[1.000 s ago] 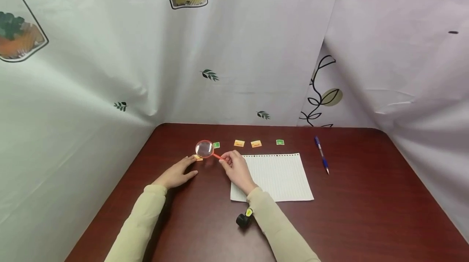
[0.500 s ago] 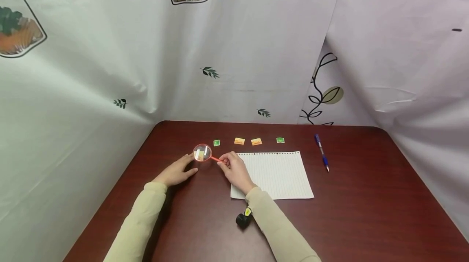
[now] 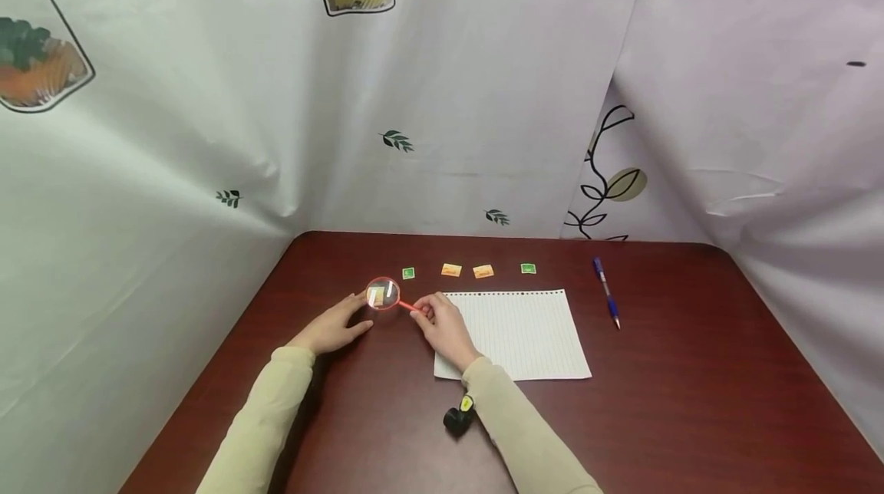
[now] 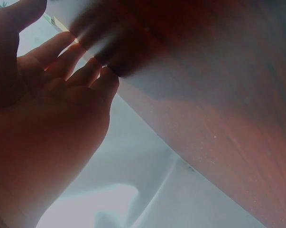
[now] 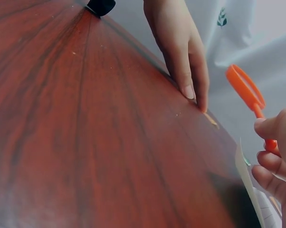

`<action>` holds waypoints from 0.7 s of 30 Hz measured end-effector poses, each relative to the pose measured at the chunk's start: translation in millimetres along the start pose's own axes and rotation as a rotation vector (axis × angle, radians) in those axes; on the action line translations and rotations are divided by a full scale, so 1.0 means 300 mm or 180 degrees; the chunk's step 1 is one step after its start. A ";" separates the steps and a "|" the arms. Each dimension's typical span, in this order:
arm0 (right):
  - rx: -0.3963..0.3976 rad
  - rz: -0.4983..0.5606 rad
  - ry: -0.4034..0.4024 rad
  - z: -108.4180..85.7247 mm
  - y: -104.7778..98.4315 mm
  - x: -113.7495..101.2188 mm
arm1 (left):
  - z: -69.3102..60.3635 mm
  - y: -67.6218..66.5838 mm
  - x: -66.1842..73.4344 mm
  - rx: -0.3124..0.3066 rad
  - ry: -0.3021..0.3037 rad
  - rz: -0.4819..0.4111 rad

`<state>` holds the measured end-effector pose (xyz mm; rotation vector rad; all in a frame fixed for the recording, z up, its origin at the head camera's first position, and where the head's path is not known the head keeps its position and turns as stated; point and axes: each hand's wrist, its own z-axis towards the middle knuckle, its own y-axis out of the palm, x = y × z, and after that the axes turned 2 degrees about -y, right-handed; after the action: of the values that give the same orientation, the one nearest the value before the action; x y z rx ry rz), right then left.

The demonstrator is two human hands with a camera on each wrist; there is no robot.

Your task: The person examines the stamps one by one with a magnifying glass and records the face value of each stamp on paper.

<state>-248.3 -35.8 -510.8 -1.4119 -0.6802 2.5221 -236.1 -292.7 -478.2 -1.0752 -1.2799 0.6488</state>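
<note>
Head | orange-red magnifier, round, clear-lensed | right fingers pinch its handle | left fingers outstretched

Magnifier frame: smooth plastic; lens: v. glossy. Tbl: wood-grain w/ sheen. Sheet: matt ppr. Sleeves: matt cloth.

No text, brand or number can be read; the orange slip at the fingertips of the left hand shows printing too small to make out; the two orange slips beyond the fingers of the right hand bear illegible print; likewise the green slips, one beyond and just left of those fingers, one beyond and well to their right; the yellow-green label on the black wrist device, behind the right fingers, carries a dark mark, unreadable.
</note>
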 end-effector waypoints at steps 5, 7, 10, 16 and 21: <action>0.0014 -0.0007 -0.0025 -0.005 0.002 0.002 | -0.003 -0.002 0.007 0.0003 -0.0027 -0.0005; -0.0019 0.0002 0.0043 -0.003 0.001 -0.001 | -0.003 -0.006 0.010 0.0021 -0.0023 0.0001; -0.0068 0.0019 0.0134 -0.001 0.000 -0.006 | -0.003 -0.007 0.008 0.0047 -0.0023 -0.0005; -0.0109 0.0021 0.0181 -0.011 0.003 -0.007 | -0.005 0.003 0.001 0.0011 -0.0045 0.0022; -0.0096 0.0016 0.0185 -0.009 0.005 -0.006 | -0.005 0.001 0.002 0.0043 -0.0020 0.0011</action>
<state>-245.0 -37.1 -511.3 -1.4921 -0.7078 2.4742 -234.6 -292.5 -478.2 -1.0652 -1.2775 0.6630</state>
